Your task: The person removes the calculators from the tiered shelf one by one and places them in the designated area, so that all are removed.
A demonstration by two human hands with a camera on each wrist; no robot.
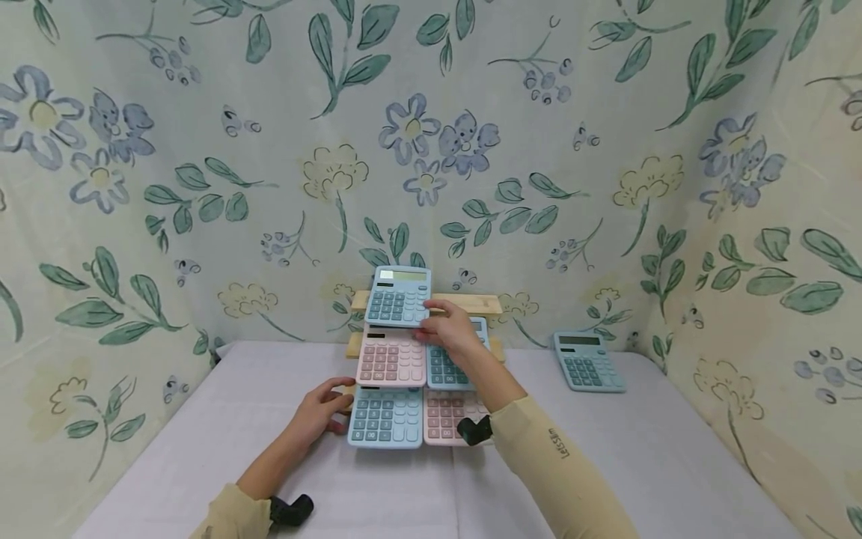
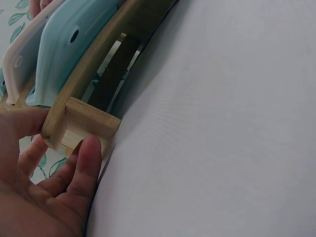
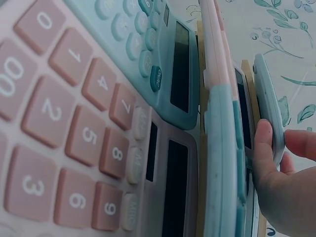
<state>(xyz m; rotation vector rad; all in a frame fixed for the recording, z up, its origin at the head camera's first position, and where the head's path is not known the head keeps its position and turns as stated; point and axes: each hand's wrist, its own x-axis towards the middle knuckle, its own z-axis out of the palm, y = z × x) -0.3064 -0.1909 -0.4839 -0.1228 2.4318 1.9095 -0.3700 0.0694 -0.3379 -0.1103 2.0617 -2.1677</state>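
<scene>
A wooden tiered rack (image 1: 466, 303) holds several calculators in rows. On its top tier leans a blue calculator (image 1: 399, 296), and my right hand (image 1: 454, 331) pinches that calculator's right edge between thumb and fingers. Below it stand a pink calculator (image 1: 390, 358) and a blue calculator (image 1: 446, 372), the latter partly hidden by my right hand. The lowest row has a blue calculator (image 1: 385, 419) at left and a pink calculator (image 1: 444, 413) at right. My left hand (image 1: 315, 412) grips the rack's lower left end, its thumb and fingers around the wood (image 2: 91, 116).
Another blue calculator (image 1: 589, 363) lies apart on the white-covered table (image 1: 539, 449), to the right of the rack. A floral curtain (image 1: 431, 112) hangs close behind the rack and along both sides.
</scene>
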